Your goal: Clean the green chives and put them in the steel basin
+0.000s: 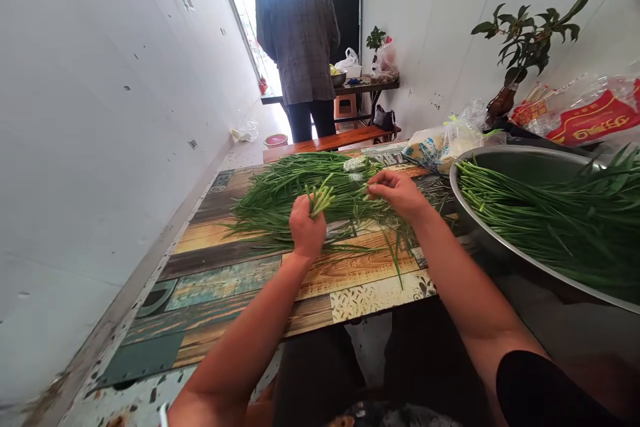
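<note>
My left hand [306, 227] is closed around a small bunch of garlic chives [323, 200], their pale cut ends pointing up and to the right. To its right, my right hand [397, 193] is held in a pinch, thumb against fingertips, over the stem ends of the pile; whatever is between the fingers is too small to make out. A large pile of chives [280, 180] lies across the table beyond both hands, with a whitish band [354, 165] near its stem end. Loose trimmings [395, 230] and stray leaves are scattered below my right hand.
A wide metal basin [500, 250] full of chives stands at the right. Behind it are plastic bags [440, 147], a potted plant [510, 80] and a red package [595, 113]. Past the patterned table [220, 287] are an orange bench [320, 143] and a standing person [303, 40].
</note>
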### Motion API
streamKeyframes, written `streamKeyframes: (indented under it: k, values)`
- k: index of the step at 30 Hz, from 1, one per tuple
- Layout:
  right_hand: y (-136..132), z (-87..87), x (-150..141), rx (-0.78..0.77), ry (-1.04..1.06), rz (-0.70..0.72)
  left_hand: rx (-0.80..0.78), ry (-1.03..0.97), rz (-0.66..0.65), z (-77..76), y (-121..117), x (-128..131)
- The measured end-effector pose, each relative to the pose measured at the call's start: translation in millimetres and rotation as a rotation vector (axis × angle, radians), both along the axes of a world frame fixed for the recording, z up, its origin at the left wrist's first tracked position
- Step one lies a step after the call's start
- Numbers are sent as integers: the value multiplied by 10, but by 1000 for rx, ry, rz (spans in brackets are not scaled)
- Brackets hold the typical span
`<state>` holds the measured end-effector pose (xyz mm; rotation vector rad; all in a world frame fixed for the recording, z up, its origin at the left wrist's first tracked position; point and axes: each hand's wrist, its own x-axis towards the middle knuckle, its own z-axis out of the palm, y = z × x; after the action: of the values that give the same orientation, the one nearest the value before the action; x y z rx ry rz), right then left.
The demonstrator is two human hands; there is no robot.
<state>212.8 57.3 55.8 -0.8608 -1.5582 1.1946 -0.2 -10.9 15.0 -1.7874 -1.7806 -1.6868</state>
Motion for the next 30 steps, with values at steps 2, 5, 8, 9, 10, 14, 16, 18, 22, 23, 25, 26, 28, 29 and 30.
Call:
streamKeyframes:
  k: [2,5,8,9,10,14,16,18,22,23,25,26,28,29,30]
  values:
    - [-26,4,-22,24,-46,99,21,72,-100,11,-32,34]
    - [-52,-5,-63,41,-108,150,-82,163,-251,34,-72,71]
    - [-64,-31,-113,13,-82,174,-194,194,-322,40,-76,75]
    - [-70,-42,-133,7,-68,161,-206,195,-330,38,-70,72]
    - [-76,-53,-154,-7,-50,147,-206,194,-333,35,-63,67]
    - [-99,-99,-236,-159,55,142,-192,162,-310,24,-39,52]
    - [-102,-121,-262,-216,84,129,-216,127,-301,20,-39,52]
    - [-98,-136,-276,-237,98,113,-257,99,-303,15,-44,55]
    - [-92,-158,-289,-252,100,133,-317,83,-298,10,-49,62]
    - [-94,-164,-296,-253,82,142,-321,80,-294,11,-48,63]
    - [-106,-177,-313,-247,18,151,-322,72,-291,12,-44,66]
    - [-114,-182,-320,-235,-23,152,-322,66,-292,13,-42,68]
    - [-133,-187,-322,-185,-99,148,-326,53,-289,16,-41,73]
    - [-140,-185,-313,-154,-129,142,-329,49,-284,17,-42,77]
    - [-143,-180,-294,-122,-162,141,-335,47,-276,18,-43,79]
